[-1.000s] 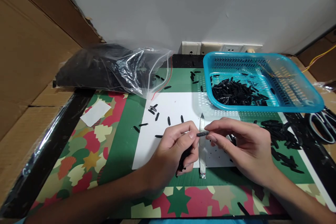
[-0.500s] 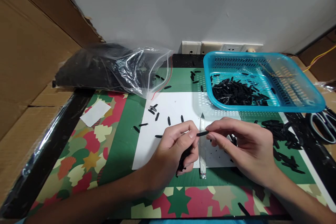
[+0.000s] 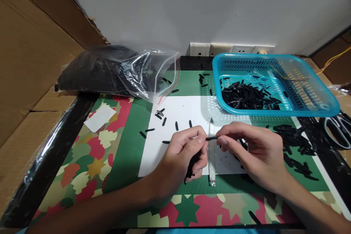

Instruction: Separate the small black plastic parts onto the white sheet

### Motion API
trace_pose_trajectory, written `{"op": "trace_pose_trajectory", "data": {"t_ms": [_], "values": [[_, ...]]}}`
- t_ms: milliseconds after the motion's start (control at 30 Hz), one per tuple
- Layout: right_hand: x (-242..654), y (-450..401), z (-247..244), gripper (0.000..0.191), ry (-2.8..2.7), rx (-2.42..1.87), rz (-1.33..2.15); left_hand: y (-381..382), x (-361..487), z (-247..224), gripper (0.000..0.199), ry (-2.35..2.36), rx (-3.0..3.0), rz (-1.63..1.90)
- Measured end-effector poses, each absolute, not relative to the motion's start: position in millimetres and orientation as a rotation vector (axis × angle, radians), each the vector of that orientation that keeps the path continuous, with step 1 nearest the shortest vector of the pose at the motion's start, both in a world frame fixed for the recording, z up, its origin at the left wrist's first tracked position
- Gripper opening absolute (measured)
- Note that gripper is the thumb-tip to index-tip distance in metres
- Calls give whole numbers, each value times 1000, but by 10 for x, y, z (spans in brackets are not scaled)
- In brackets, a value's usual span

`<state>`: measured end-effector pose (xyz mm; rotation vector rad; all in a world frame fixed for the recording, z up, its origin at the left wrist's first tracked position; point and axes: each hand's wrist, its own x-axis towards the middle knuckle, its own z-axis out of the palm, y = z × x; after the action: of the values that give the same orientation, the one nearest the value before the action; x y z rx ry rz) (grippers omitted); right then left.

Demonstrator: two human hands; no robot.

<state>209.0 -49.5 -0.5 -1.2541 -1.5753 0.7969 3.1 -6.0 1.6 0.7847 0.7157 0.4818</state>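
Between the left hand [image 3: 184, 150] and the right hand [image 3: 259, 155], a thin black bit [image 3: 212, 138] is pinched, one end in each. A second ago its wide side showed; now it looks thinner, so I think it got rolled and is still being worked on. More bits [image 3: 191, 167] fill the left palm. Under the hands are a white stick [image 3: 212, 161] and paper [image 3: 153, 153]. Past the right hand sits a blue basket [image 3: 274, 112]. I can read no words or brands.

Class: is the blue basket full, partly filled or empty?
The basket is partly filled: black pieces cover only part of its floor.
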Motion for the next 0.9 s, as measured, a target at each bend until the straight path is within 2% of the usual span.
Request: {"op": "trace_pose_trajectory", "data": {"t_ms": [900], "values": [[2088,-493,5,9,-1597,-1245,772,-66,20,7,37,718,790,477]]}}
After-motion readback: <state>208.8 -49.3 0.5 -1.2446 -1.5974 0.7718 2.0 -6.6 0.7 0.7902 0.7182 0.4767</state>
